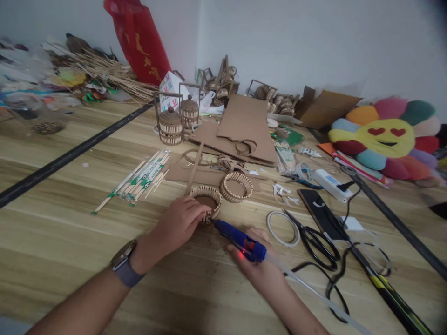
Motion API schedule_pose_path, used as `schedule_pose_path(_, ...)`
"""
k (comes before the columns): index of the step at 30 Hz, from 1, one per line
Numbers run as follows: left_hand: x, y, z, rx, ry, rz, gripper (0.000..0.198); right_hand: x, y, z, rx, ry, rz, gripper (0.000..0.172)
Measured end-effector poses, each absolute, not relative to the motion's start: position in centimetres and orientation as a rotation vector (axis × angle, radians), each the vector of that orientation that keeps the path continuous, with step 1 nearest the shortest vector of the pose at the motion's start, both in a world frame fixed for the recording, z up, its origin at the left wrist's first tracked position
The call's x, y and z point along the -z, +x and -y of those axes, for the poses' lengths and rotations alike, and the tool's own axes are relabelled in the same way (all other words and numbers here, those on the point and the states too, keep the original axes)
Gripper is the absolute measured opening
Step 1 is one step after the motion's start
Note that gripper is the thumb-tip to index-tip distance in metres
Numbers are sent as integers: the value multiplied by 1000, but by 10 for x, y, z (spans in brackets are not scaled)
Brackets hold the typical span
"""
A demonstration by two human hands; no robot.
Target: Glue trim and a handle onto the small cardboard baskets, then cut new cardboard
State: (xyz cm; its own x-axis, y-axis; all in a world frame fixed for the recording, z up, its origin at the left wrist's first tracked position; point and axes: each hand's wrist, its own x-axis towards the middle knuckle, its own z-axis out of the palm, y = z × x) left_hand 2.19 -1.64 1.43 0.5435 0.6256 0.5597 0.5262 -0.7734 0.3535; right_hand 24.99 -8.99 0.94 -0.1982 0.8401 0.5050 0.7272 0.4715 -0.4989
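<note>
My left hand (178, 221), with a watch on its wrist, closes on the near left side of a small round basket (217, 204) walled with short sticks. A long cardboard strip (195, 168) rises from that basket's left side. In my right hand (260, 265) is a blue glue gun (240, 238), a small red light lit on it and a clear glue stick (307, 284) trailing from its back. The gun's nozzle points at the basket's near wall, by my left fingertips; whether it touches cannot be seen. A second stick-walled basket (237, 187) stands just right of the first.
Wrapped chopsticks (145, 177) lie on the left. Scissors (316, 239), a tape roll (282, 228), a phone (321, 211), a power strip (333, 184) and cables are on the right. Behind are cardboard sheets (246, 123), lidded baskets (171, 125) and a flower cushion (387, 135).
</note>
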Motion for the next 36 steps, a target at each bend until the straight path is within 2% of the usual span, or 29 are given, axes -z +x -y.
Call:
schedule_pose_path(24, -12, 20, 16, -1027, 2620, -1009, 27, -11, 254, 87, -167, -1330, 1962, 35)
schedule_pose_path(36, -14, 21, 16, -986, 2603, -1015, 23, -18, 250, 89, -270, -1263, 1945, 28)
